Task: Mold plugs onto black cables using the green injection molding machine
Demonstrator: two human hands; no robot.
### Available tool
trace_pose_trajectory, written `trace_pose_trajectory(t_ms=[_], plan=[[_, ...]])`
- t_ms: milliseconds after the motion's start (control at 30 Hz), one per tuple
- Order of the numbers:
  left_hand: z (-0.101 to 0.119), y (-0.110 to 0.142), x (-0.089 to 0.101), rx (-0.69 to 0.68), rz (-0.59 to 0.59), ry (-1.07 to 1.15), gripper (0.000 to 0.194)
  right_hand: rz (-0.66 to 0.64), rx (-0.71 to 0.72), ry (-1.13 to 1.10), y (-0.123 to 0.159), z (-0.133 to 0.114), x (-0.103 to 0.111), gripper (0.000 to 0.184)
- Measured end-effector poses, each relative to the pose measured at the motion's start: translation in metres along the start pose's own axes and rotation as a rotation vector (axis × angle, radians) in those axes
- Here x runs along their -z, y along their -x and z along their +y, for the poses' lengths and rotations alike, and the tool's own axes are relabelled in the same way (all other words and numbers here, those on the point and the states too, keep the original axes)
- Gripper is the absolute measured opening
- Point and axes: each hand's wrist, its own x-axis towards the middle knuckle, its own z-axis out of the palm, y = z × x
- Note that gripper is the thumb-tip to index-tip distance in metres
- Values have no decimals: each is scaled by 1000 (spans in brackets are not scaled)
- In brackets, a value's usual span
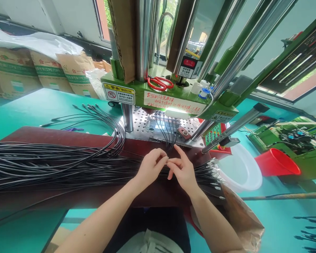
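Observation:
My left hand [152, 165] and my right hand [183, 171] meet at the fingertips over a brown bench [76, 202]. Each hand pinches with its thumb and fingers; what lies between them is too small to name. The right index finger points up toward several black cables [171, 131] that run out of the machine's lit metal plate [142, 121]. Beneath both hands stretches a thick bundle of black cables [60, 163], with pale metal connectors [214, 170] at its right end. More cables [118, 131] curve back to the left of the plate.
A green press [137, 97] rises in front, with red-handled scissors [160, 83] on its ledge. To the right are a white tub [254, 172], a red bucket [277, 162] and a brown paper bag [242, 218]. Paper sacks [48, 72] line the left wall.

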Motion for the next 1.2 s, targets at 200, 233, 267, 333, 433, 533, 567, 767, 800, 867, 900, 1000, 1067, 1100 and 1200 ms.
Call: trace_pose_trajectory(t_ms=[200, 233, 267, 333, 433, 533, 567, 767, 800, 867, 900, 1000, 1067, 1100, 1200], plan=[[-9, 5, 7, -373, -5, -172, 12, -73, -54, -136, 0, -3, 2, 65], [-10, 5, 8, -402, -29, -184, 12, -82, -39, -130, 1, -2, 3, 65], [-11, 6, 9, -429, -55, -199, 12, -86, -15, -116, 1, -1, 4, 64], [-13, 9, 10, -486, -84, -241, 17, -77, 56, -57, 3, 1, 7, 63], [-15, 17, 13, -564, -86, -288, 29, -55, 183, 59, 6, 4, 13, 62], [-13, 24, 15, -499, -108, -158, 23, -64, 300, 144, 8, 4, 18, 63], [-10, 25, 16, -418, -101, -48, 18, -73, 329, 166, 9, 3, 19, 63], [16, 6, 14, 303, -332, 454, 39, -227, 419, 222, 13, -3, 20, 67], [18, 3, 12, 346, -433, 433, 46, -241, 434, 240, 14, -3, 20, 69], [19, 1, 7, 372, -531, 415, 51, -252, 471, 295, 16, -5, 20, 70], [19, 1, 5, 374, -529, 436, 52, -253, 495, 328, 17, -5, 21, 71], [16, 6, -2, 403, -520, 563, 47, -234, 574, 427, 19, -6, 23, 72], [15, 8, -5, 468, -531, 663, 41, -205, 615, 482, 20, -4, 23, 72], [14, 9, -6, 506, -537, 711, 38, -191, 633, 500, 20, -3, 23, 72], [14, 10, -7, 542, -557, 795, 33, -145, 714, 554, 20, 2, 23, 73]])
